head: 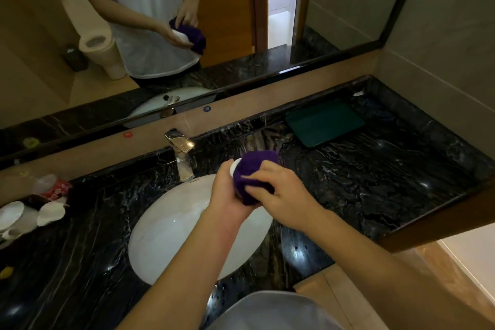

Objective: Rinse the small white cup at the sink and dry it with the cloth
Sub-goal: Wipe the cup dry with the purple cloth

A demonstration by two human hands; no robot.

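Note:
The small white cup (233, 166) is held above the right rim of the white sink basin (171, 233); only a sliver of it shows. A purple cloth (253, 169) is wrapped over most of the cup. My left hand (227, 190) grips the cup from the left and below. My right hand (278, 190) grips the cloth, fingers curled over it and pressing it against the cup. The mirror reflects the same hold.
A chrome faucet (183, 153) stands behind the basin on the black marble counter (375, 182). A dark green tray (324, 123) lies at the back right. White cups (51, 213) and a red packet (57, 190) sit at the left.

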